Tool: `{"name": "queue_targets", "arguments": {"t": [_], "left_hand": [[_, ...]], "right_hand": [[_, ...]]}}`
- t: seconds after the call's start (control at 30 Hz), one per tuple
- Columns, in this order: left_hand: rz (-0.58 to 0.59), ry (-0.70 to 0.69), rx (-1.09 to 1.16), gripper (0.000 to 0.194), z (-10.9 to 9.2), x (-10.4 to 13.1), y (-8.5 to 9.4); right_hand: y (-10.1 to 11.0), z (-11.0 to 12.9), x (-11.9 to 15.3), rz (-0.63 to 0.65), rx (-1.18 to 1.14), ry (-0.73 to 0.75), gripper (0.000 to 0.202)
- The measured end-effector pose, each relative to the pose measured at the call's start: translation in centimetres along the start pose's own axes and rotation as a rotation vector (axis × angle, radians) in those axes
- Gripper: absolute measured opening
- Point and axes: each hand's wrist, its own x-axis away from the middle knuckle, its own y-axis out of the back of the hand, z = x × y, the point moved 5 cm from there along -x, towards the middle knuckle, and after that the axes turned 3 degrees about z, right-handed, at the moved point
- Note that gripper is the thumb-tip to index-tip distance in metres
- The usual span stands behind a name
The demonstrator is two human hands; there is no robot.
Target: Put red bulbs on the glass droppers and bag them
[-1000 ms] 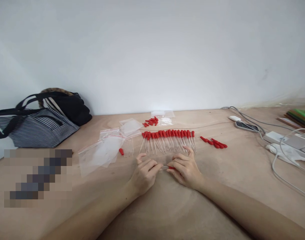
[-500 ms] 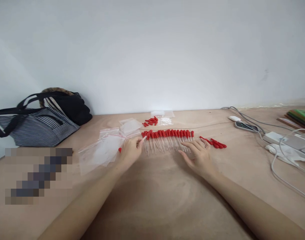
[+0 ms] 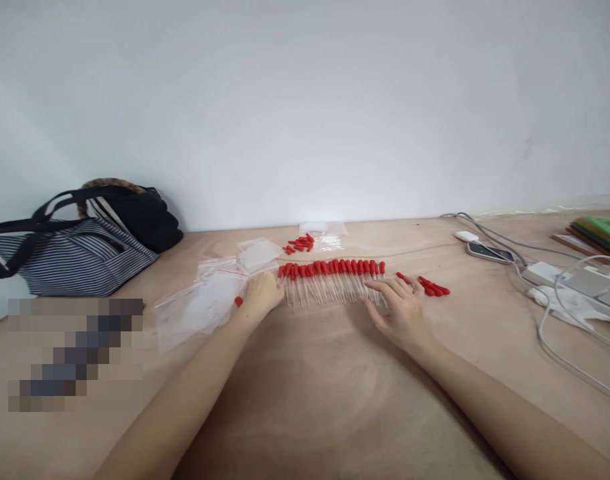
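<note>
Red-bulbed clear droppers, slim see-through tubes with rubbery-looking red tops, are lined up side by side mid-table, bulbs toward the wall and tips toward the person. A second ago both hands were together in front of that row with one dropper between them; now they're apart, one near each end. Half a second ago the left hand had a dropper pinched over the row's left end. That bulb isn't sticking out across the others anymore, and the hand sits a touch further left, knuckles up and fingers curled under. Can't tell if it's holding anything, since the fingertips are hidden. It also covers the spot where some loose clear tubes showed a second ago.

Right hand has barely budged since the last frame: empty, loose, thumb and fingers apart by the tubes at the right end. Can't tell if it's touching them.

Single loose red bulb just left of the left hand, small bunch of red bulbs past the right one, red bulb pile behind the row. Further out: clear zip bags with red seal lines, a navy-and-white striped fabric bag and a white power strip, all on the pale brown wooden table.
</note>
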Motion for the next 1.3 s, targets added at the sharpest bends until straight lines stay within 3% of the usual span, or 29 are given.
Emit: {"name": "queue_targets", "arguments": {"t": [0.17, 0.47, 0.67, 0.87, 1.17, 1.3], "left_hand": [[0.084, -0.006, -0.029, 0.019, -0.3, -0.9, -0.4], [0.11, 0.011, -0.033, 0.027, 0.7, -0.9, 0.2], [0.019, 0.087, -0.132, 0.025, 2.9, -0.2, 1.3], [0.02, 0.087, -0.193, 0.03, 2.6, 0.3, 0.9], [0.092, 0.149, -0.142, 0.018, 2.2, -1.3, 0.0], [0.071, 0.104, -0.078, 0.018, 2.0, -0.7, 1.1]], "right_hand": [[0.1, -1.5, -0.3, -0.005, 0.071, -0.043, 0.019], [0.8, -7.0, -0.9, 0.029, 0.189, -0.305, 0.025], [0.6, -7.0, -0.9, 0.084, 0.199, -0.312, 0.028], [0.6, -6.9, -0.9, 0.104, 0.222, -0.298, 0.029], [2.4, -11.1, -0.9, 0.155, 0.32, -0.531, 0.027], [2.8, -12.9, -0.7, 0.226, 0.324, -0.616, 0.024]]}}
